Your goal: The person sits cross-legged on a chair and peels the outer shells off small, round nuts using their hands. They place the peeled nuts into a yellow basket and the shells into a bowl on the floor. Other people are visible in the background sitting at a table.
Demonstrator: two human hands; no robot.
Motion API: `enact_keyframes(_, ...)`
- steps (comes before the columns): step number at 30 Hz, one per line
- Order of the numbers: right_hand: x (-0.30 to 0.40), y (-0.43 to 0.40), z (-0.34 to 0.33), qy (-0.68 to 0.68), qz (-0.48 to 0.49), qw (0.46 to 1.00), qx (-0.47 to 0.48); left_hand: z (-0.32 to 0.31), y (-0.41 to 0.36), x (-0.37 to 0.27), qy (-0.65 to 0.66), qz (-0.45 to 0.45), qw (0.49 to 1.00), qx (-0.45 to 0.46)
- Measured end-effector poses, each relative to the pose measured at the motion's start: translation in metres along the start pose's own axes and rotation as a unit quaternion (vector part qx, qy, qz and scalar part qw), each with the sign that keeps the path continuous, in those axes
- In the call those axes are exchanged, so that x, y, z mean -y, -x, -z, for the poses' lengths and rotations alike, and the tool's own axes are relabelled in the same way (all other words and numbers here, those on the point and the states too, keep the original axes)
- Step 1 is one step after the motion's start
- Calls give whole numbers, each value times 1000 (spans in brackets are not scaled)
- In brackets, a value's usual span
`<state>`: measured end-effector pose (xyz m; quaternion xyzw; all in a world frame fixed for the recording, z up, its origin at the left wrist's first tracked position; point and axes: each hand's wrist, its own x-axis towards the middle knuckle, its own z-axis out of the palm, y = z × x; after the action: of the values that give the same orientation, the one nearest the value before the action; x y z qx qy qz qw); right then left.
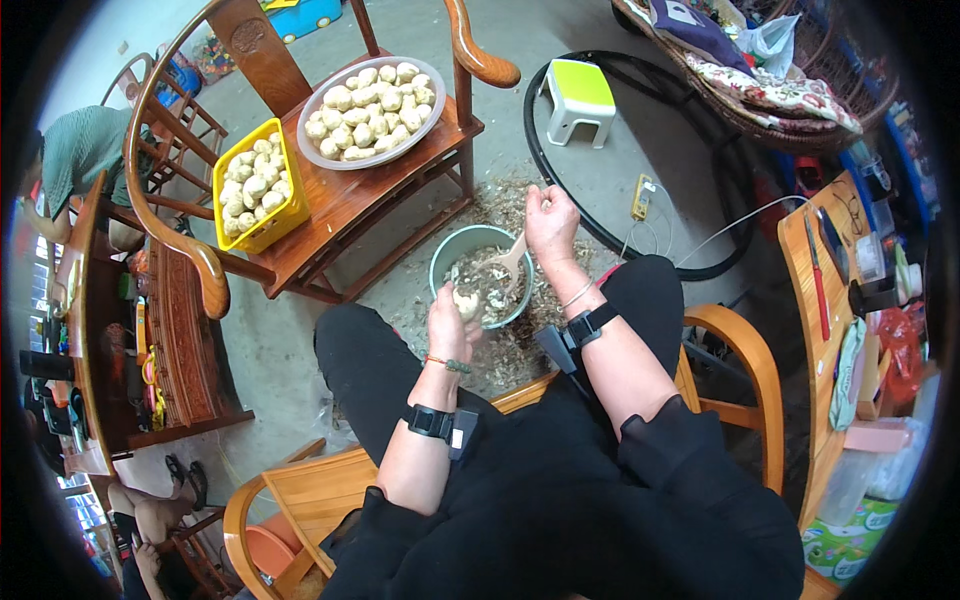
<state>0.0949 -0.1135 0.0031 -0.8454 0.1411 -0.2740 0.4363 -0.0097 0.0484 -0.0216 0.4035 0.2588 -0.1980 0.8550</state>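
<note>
My left hand (448, 326) grips a pale, partly peeled tuber (466, 302) over the near left rim of a light green basin (436, 259). Above the basin's right side, my right hand (551, 223) is closed around the handle of a beige spoon-like tool (512, 259). The tool's curved head reaches over the basin, apart from the tuber. Brown and white peelings (499, 300) lie in the basin. On the wooden armchair (330, 210) ahead stand an oval translucent tub (304, 142) and a yellow plastic basket (289, 225), both heaped with similar pale tubers.
Peelings (517, 356) litter the floor around the basin. A green-topped stool (577, 82) stands beyond a coiled black hose (536, 142). A yellow power strip (641, 197) lies inside the hose loop. At right, a wooden bench (806, 262) bears a red-handled knife (819, 300). Two people sit at left.
</note>
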Motion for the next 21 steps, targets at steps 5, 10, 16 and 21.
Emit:
enact_keyframes(5,12,-2,10,-32,-19,999,25,-14,7,-9,-47,-52,997,21)
enact_keyframes(10,18,11,2,-57,12,998,34,-17,5,-3,29,-49,998,-30)
enact_keyframes(16,21,25,-5,-54,1,996,70,-18,9,-4,103,-44,993,-36)
enact_keyframes(21,18,28,-8,-34,8,997,71,-10,4,-3,86,-74,993,-14)
